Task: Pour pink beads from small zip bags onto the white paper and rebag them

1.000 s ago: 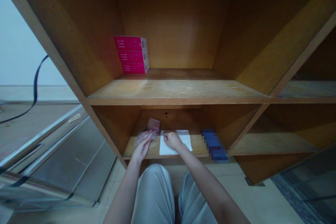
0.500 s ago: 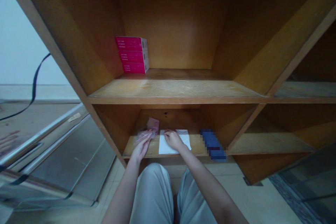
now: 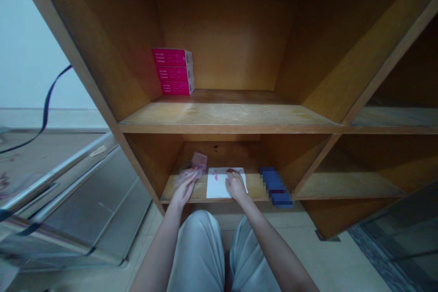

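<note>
My left hand is closed on a crinkled clear plastic bag at the left of the lower shelf. A pink packet stands just behind the bag, partly covered by it. On a sheet of white paper rests my right hand, fingers stretched forward and thumb apart. Small pink marks or bits show on the paper to the left of that hand. Something reddish-brown shows at the right fingertips, too small to make out.
Three stacked magenta boxes stand on the upper shelf, at its left. A blurred-out blue object lies right of the paper, over the lower shelf's front edge. A metal-framed glass panel leans at the left.
My right hand has slid to the right across the paper and its fingers have straightened, uncovering the pink marks. The left hand stays at the plastic bag.
</note>
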`<state>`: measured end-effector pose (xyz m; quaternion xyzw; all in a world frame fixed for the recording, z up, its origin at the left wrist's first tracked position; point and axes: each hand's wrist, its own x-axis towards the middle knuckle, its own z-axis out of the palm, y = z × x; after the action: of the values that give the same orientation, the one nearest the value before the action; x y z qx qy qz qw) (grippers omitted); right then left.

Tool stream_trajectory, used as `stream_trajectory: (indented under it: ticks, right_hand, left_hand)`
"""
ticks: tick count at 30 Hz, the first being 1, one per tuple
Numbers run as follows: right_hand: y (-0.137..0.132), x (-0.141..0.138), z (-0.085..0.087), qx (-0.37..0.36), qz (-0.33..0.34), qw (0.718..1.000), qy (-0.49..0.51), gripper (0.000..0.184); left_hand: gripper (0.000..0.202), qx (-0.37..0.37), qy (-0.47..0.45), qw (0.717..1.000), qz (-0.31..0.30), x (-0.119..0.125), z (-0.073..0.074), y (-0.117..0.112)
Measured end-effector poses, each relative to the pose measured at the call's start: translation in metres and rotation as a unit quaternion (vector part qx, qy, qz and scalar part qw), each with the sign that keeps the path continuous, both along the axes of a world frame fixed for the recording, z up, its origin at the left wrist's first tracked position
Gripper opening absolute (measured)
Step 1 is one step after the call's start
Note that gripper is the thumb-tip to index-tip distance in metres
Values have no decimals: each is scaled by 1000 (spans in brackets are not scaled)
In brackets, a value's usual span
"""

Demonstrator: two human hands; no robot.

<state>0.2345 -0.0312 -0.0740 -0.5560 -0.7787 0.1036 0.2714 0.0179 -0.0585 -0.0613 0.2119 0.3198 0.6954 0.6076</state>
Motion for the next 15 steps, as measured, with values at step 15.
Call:
stream_trajectory:
  ticks: [15]
  right_hand:
    - [-2,-6,2,-3,2,1000,-23,34]
  left_hand:
    - [24,5,-13,1000,-13,1,2,-1]
